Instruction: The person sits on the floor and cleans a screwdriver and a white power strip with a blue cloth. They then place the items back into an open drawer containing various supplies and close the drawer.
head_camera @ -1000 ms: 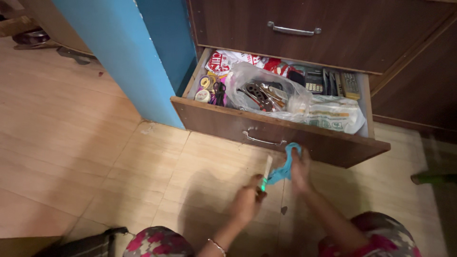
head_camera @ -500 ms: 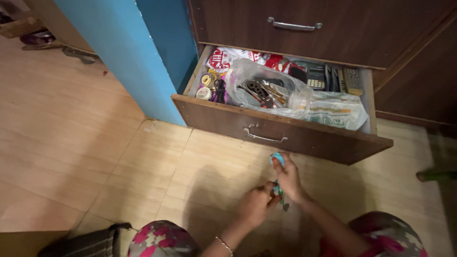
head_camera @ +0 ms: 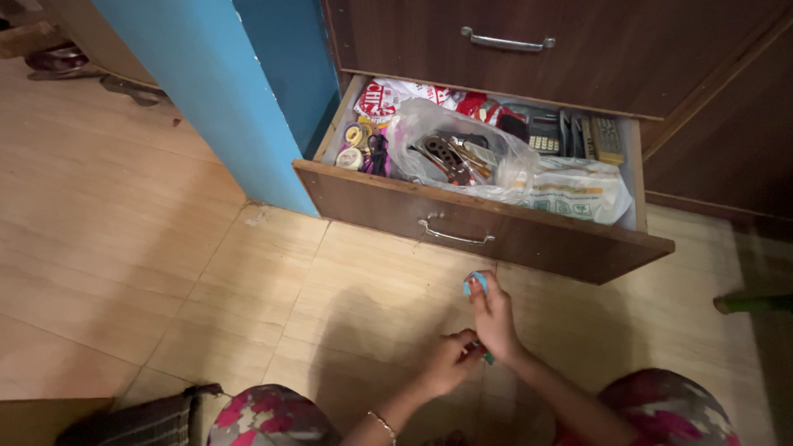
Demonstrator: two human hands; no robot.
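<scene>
My right hand is closed around a bunched light-blue cloth, whose tip sticks out above my fingers. My left hand meets it just below, fingers pinched on a small green-tipped object that is mostly hidden between the two hands. Both hands hover low over the tan tiled floor, a little in front of the open wooden drawer and its metal handle.
The drawer holds a clear plastic bag of metal tools, rolls of tape, a calculator, remotes and a printed bag. A blue panel stands to the left. My patterned knees frame the bottom edge.
The blue cloth hung loose from my right hand a second ago; now it is bunched inside the fist. Both hands have drawn together and lower. The pale stick in my left hand is no longer visible.
</scene>
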